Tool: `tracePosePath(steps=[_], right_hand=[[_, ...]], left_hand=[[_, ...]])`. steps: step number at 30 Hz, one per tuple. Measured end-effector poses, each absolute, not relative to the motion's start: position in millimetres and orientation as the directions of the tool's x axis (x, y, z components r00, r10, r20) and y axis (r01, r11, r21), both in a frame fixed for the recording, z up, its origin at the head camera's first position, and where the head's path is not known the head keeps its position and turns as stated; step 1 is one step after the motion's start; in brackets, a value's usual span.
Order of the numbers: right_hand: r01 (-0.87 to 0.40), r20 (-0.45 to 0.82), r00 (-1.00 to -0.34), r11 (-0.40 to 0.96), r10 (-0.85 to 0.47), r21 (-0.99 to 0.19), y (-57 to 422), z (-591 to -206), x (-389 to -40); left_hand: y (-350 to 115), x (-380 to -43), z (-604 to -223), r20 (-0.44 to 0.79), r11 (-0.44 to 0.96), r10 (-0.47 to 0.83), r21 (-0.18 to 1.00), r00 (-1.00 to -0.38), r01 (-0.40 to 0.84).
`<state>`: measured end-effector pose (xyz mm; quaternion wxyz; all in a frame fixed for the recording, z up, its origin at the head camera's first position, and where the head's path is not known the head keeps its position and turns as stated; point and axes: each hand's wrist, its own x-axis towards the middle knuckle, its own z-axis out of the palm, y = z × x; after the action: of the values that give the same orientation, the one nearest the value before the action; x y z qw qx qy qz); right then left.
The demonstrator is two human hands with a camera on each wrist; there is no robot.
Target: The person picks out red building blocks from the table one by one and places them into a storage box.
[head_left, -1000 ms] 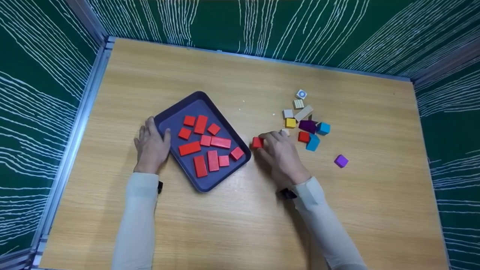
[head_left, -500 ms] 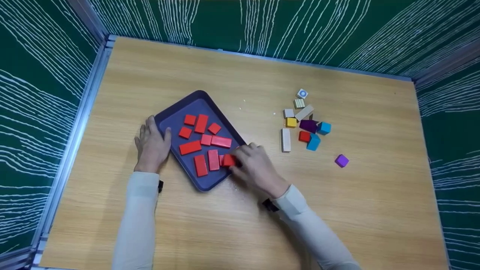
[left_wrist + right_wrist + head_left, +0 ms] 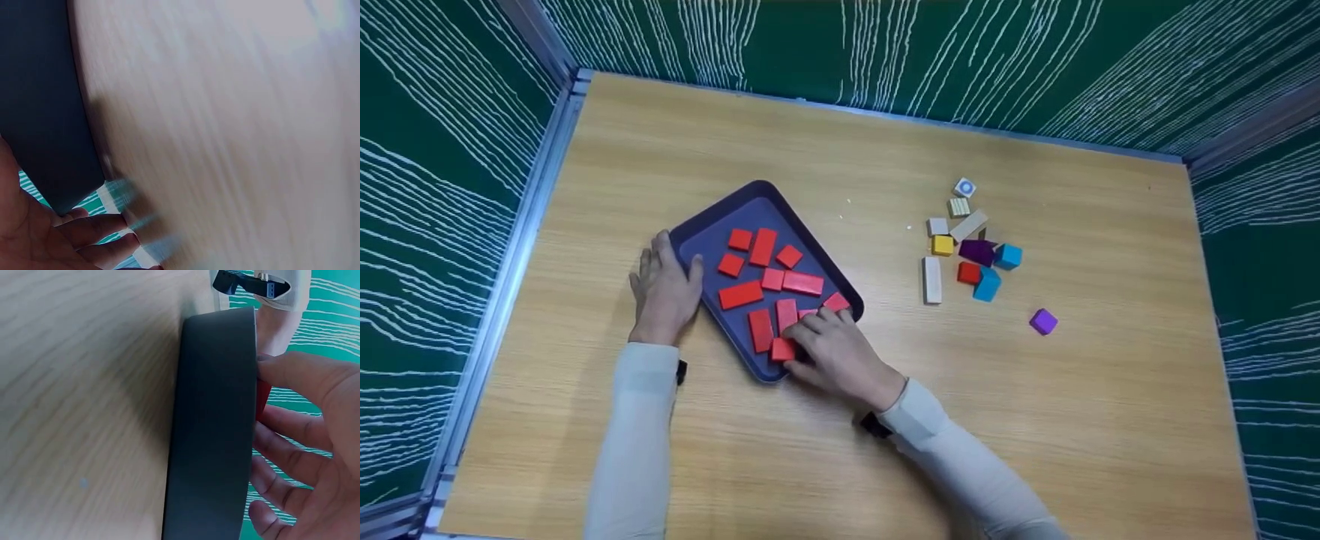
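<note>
Inside the dark tray (image 3: 709, 247), my right hand (image 3: 840, 352) pinches a small red block (image 3: 782, 349) between thumb and fingers, near the tray's front corner. In the right wrist view, part of that red block (image 3: 262, 396) shows behind the tray's wall (image 3: 214, 427). Several other red blocks (image 3: 741, 295), both cubes and oblong ones, lie spread over the tray floor. At the tray's left side, my left hand (image 3: 666, 292) rests against the edge with its fingers extended. The left wrist view shows that hand (image 3: 62, 236) beside the tray's outer wall (image 3: 45, 101).
Right of the tray lies a loose group: a pale oblong block (image 3: 931, 280), a yellow cube (image 3: 942, 245), a dark purple block (image 3: 976, 252), a red cube (image 3: 968, 272) and blue blocks (image 3: 987, 285). A purple cube (image 3: 1043, 322) sits apart. Green walls border the wooden table (image 3: 1080, 420).
My right hand has carried the red block leftward from the table, over the tray's right edge, to its front corner. The pale oblong block is now uncovered. My left hand stays in place.
</note>
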<state>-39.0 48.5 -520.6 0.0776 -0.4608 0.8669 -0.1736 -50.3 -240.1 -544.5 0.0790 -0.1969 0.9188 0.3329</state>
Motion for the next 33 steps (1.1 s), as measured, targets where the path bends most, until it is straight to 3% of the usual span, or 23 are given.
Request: tracePosePath(steps=[12, 17, 25, 33], right_hand=[[-0.702, -0.149, -0.589, 0.595, -0.794, -0.393, 38.8, -520.9, -42.6], [-0.687, -0.16, -0.602, 0.609, -0.782, -0.395, 38.6, -520.5, -41.6], [-0.699, -0.075, -0.613, 0.584, -0.787, -0.413, 47.7, -519.4, -43.7], [-0.697, 0.137, -0.687, 0.595, -0.714, -0.4, 82.8, -515.5, -66.4]], left_hand=[[-239.7, -51.4, -544.9, -0.278, 0.708, -0.311, 0.569, -0.909, -0.417], [-239.9, -50.8, -546.2, -0.28, 0.706, -0.308, 0.574, -0.91, -0.415], [-240.7, -49.7, -545.6, -0.286, 0.707, -0.302, 0.573, -0.909, -0.415], [-240.9, -49.7, -543.9, -0.299, 0.707, -0.298, 0.568, -0.907, -0.42]])
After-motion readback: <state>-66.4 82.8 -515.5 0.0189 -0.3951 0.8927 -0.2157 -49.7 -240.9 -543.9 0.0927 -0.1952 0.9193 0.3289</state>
